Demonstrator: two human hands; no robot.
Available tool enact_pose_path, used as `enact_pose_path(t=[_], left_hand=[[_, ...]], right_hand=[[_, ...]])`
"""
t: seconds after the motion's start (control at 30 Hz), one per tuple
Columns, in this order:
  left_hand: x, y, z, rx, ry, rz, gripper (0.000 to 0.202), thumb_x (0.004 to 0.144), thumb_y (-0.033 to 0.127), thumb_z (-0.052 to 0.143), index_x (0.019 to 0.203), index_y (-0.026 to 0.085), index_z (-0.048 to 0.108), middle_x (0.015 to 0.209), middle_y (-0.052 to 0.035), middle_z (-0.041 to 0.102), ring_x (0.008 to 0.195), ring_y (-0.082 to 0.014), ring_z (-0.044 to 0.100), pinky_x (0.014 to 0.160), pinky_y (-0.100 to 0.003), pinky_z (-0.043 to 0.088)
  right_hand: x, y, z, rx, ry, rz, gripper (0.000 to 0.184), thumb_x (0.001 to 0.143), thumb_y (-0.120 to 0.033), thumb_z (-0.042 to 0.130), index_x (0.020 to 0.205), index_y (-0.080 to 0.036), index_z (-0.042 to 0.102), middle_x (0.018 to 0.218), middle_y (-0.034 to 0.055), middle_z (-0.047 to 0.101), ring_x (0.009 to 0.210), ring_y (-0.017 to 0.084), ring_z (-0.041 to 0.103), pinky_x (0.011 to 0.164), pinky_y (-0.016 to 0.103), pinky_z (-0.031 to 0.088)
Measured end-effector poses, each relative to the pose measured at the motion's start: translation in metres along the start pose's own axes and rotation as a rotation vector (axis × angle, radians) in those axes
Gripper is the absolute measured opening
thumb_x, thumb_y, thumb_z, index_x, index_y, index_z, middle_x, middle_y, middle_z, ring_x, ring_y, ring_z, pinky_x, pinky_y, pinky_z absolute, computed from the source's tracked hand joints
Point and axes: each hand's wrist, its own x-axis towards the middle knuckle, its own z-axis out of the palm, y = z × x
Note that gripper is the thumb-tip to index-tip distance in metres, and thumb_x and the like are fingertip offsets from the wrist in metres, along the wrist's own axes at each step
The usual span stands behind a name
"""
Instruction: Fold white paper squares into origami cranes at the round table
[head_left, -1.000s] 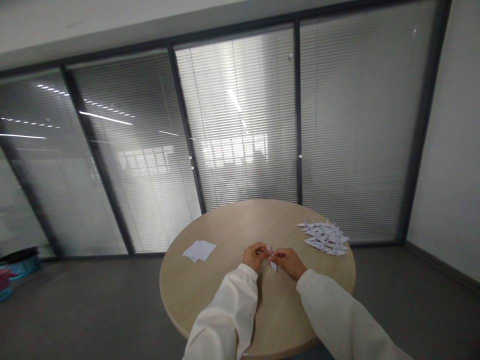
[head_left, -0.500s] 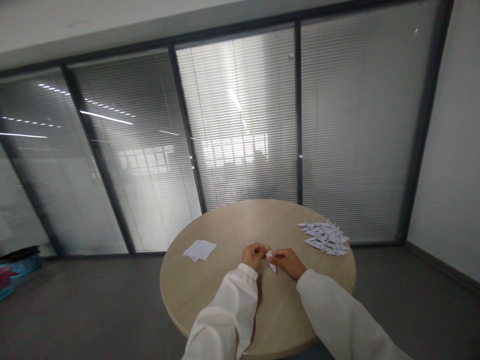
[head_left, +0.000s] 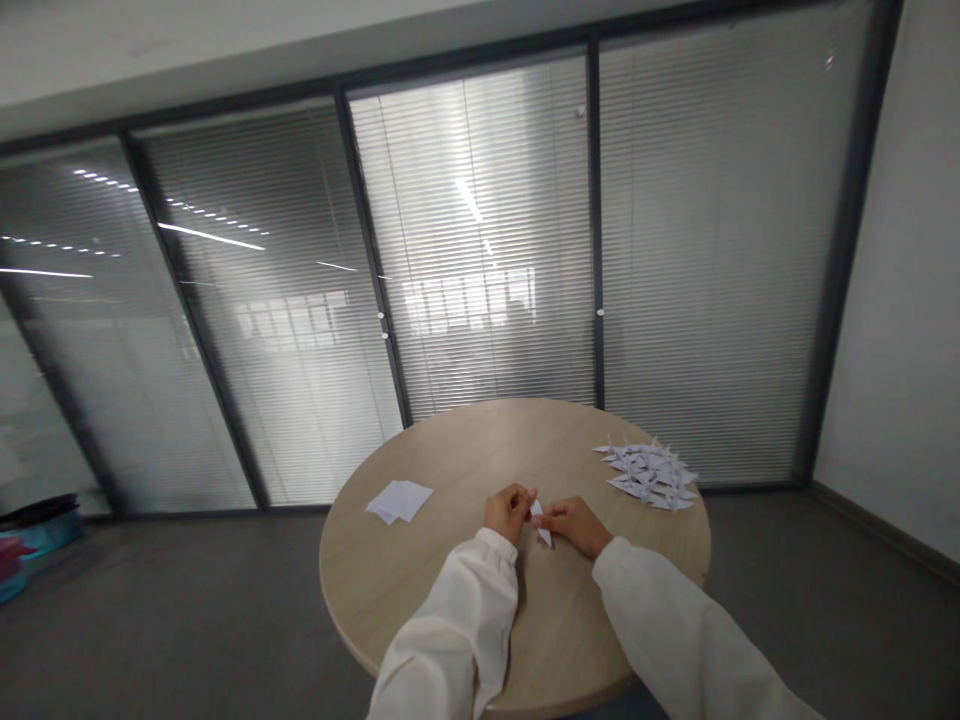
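Note:
Between my two hands is a small folded piece of white paper (head_left: 543,530), narrow and pointed at its lower end, held just above the table. My left hand (head_left: 510,512) pinches its upper left side with thumb and forefinger. From the right, my right hand (head_left: 574,522) grips the same paper with its fingertips. The fingers cover part of the paper, so its finer folds cannot be made out.
The round wooden table (head_left: 480,440) bears a few loose white paper sheets (head_left: 401,500) at the left. A heap of folded white paper cranes (head_left: 651,474) lies near the right edge. Glass partitions with blinds (head_left: 480,250) stand behind.
Both hands stay almost in place on the folded paper. My fingers have shifted slightly, and the paper shows a little wider below them.

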Motion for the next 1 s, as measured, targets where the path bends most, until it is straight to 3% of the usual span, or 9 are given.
enact_pose_path(t=[0.2, 0.37, 0.53, 0.63, 0.8, 1.0], left_hand=[[0.001, -0.004, 0.002, -0.053, 0.034, -0.034, 0.034, 0.072, 0.048, 0.047, 0.06, 0.017, 0.055, 0.046, 0.0029, 0.053, 0.045, -0.01, 0.051, 0.049, -0.02, 0.04], [0.003, -0.003, 0.004, -0.354, 0.048, -0.152, 0.035, 0.065, 0.052, 0.053, 0.066, 0.017, 0.053, 0.053, 0.0033, 0.054, 0.047, -0.0116, 0.056, 0.047, -0.022, 0.047], [0.005, -0.003, 0.003, -0.636, 0.025, -0.266, 0.042, 0.052, 0.054, 0.064, 0.066, 0.017, 0.049, 0.054, 0.0046, 0.054, 0.048, -0.0145, 0.06, 0.05, -0.028, 0.051], [0.007, -0.005, 0.002, -0.701, -0.017, -0.33, 0.045, 0.045, 0.051, 0.07, 0.066, 0.016, 0.05, 0.053, 0.0037, 0.056, 0.051, -0.0169, 0.062, 0.054, -0.03, 0.052], [0.009, -0.006, 0.002, -0.761, -0.07, -0.37, 0.049, 0.037, 0.038, 0.078, 0.072, 0.014, 0.055, 0.061, -0.0006, 0.064, 0.062, -0.0179, 0.064, 0.062, -0.029, 0.052], [0.009, -0.01, 0.001, -0.723, -0.09, -0.387, 0.04, 0.039, 0.036, 0.078, 0.066, 0.013, 0.059, 0.063, -0.0026, 0.066, 0.061, -0.0158, 0.063, 0.061, -0.026, 0.052]], right_hand=[[0.002, 0.006, 0.002, -0.011, -0.009, 0.032, 0.035, 0.063, -0.046, 0.061, 0.061, -0.011, 0.067, 0.056, 0.0007, 0.063, 0.052, 0.014, 0.055, 0.053, 0.021, 0.038], [0.003, 0.012, 0.003, -0.007, -0.004, 0.006, 0.034, 0.065, -0.045, 0.059, 0.061, -0.012, 0.068, 0.059, 0.0029, 0.066, 0.055, 0.015, 0.057, 0.056, 0.022, 0.04], [0.003, 0.013, 0.003, -0.071, 0.015, 0.038, 0.033, 0.065, -0.044, 0.059, 0.063, -0.013, 0.068, 0.059, 0.0041, 0.067, 0.047, 0.011, 0.052, 0.045, 0.019, 0.033], [0.001, 0.012, 0.003, -0.072, 0.036, 0.045, 0.032, 0.065, -0.043, 0.059, 0.061, -0.013, 0.068, 0.058, 0.0034, 0.066, 0.042, 0.009, 0.046, 0.041, 0.019, 0.029], [0.0, 0.01, 0.003, -0.05, 0.08, 0.055, 0.033, 0.065, -0.044, 0.059, 0.059, -0.013, 0.067, 0.057, 0.0044, 0.066, 0.043, 0.01, 0.048, 0.043, 0.019, 0.031], [0.002, 0.014, 0.005, 0.066, 0.022, 0.047, 0.033, 0.067, -0.044, 0.055, 0.063, -0.012, 0.064, 0.064, 0.006, 0.067, 0.052, 0.012, 0.056, 0.047, 0.02, 0.038]])
